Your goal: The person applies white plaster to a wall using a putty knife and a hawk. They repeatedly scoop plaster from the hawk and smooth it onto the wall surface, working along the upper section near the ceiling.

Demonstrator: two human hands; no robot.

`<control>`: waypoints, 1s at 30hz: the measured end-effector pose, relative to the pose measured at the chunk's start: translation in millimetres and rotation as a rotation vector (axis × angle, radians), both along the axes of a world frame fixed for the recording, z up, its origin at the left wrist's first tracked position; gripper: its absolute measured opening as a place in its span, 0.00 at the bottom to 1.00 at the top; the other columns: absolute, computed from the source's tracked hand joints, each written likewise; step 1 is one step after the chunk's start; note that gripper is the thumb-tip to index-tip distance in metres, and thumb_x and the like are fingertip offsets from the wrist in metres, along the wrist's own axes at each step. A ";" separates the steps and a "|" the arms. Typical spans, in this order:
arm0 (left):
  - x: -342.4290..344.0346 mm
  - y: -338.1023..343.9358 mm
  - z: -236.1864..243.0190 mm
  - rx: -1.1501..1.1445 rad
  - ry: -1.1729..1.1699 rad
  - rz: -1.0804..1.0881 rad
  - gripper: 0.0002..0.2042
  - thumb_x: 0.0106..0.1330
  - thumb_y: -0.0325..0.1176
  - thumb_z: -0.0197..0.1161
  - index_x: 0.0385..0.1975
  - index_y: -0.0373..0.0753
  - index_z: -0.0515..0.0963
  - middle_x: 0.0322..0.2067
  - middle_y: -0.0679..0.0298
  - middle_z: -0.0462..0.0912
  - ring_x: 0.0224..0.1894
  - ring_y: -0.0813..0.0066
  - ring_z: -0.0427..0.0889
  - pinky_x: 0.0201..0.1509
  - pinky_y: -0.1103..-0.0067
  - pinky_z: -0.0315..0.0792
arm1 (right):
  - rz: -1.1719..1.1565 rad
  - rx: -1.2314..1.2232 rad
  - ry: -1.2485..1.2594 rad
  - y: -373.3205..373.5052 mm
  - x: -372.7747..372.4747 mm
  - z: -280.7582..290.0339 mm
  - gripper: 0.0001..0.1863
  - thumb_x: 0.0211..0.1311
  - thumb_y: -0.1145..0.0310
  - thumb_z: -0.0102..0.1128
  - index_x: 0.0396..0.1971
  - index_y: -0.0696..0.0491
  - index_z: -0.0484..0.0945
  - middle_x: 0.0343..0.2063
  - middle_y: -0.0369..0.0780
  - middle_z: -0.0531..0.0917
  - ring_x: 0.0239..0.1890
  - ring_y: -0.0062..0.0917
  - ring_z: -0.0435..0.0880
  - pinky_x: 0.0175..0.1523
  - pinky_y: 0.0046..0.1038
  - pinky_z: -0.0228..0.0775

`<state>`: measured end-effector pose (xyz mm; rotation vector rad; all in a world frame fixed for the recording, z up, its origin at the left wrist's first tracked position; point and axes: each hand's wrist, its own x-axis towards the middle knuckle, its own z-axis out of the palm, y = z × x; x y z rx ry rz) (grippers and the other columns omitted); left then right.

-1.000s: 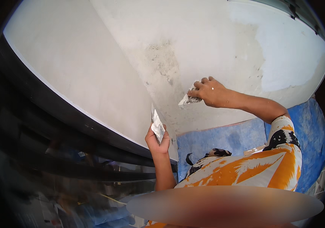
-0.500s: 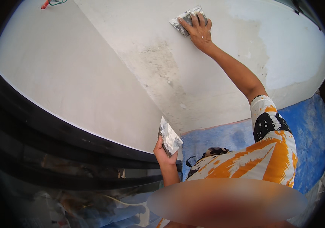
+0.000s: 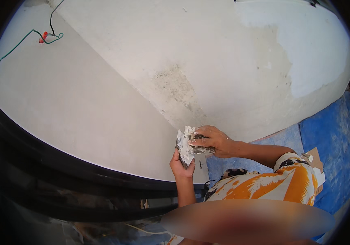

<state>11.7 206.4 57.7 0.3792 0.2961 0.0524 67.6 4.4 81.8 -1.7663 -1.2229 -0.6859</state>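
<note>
My left hand (image 3: 180, 168) grips a flat putty blade (image 3: 180, 141) that stands up from the fingers and carries a heap of white putty (image 3: 186, 153). In my right hand (image 3: 220, 142) is a second, wide putty scraper (image 3: 205, 150), its metal face smeared with white. The two tools meet in front of my body, the right one's edge against or just over the putty on the left blade; which of the two I cannot tell. My right fingers wrap over the scraper and hide part of it.
Beyond my hands spreads a pale plastered surface (image 3: 113, 102) with a seam and a rough, stained patch (image 3: 177, 87). Green and dark wires with a red connector (image 3: 43, 37) hang at upper left. A dark curved band (image 3: 32, 151) borders the left; a blue surface (image 3: 330, 134) lies at right.
My right hand has come down from the upper plastered surface with its scraper to the blade in my left hand. The view has shifted, showing more of the wires.
</note>
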 end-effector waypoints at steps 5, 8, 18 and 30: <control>5.8 16.5 26.4 -0.103 -0.154 -0.070 0.09 0.70 0.34 0.54 0.43 0.37 0.75 0.32 0.62 0.82 0.33 0.71 0.82 0.23 0.82 0.76 | -0.188 -0.005 0.823 -8.3 47.3 -69.0 0.19 0.59 0.77 0.52 0.52 0.53 0.76 0.46 0.49 0.77 0.44 0.39 0.80 0.51 0.40 0.73; -13.9 23.8 28.2 0.055 -0.140 0.069 0.08 0.71 0.31 0.50 0.42 0.35 0.73 0.33 0.62 0.81 0.25 0.77 0.73 0.24 0.84 0.73 | -0.253 0.798 1.655 -23.6 126.0 -151.8 0.17 0.65 0.67 0.46 0.50 0.59 0.69 0.46 0.48 0.77 0.41 0.40 0.82 0.46 0.54 0.77; -35.8 6.9 9.3 0.124 0.217 0.132 0.14 0.71 0.38 0.51 0.48 0.38 0.76 0.37 0.63 0.84 0.32 0.69 0.84 0.34 0.75 0.81 | -0.220 1.243 1.768 -53.8 305.6 -225.0 0.17 0.65 0.70 0.43 0.51 0.62 0.64 0.47 0.53 0.73 0.47 0.49 0.78 0.46 0.51 0.80; -29.2 39.3 -46.6 -0.001 0.085 -0.030 0.16 0.72 0.38 0.49 0.54 0.39 0.74 0.46 0.65 0.82 0.47 0.70 0.82 0.45 0.74 0.78 | -0.094 1.099 1.395 -52.4 313.4 169.8 0.18 0.64 0.70 0.53 0.50 0.58 0.63 0.48 0.51 0.72 0.48 0.48 0.79 0.48 0.53 0.81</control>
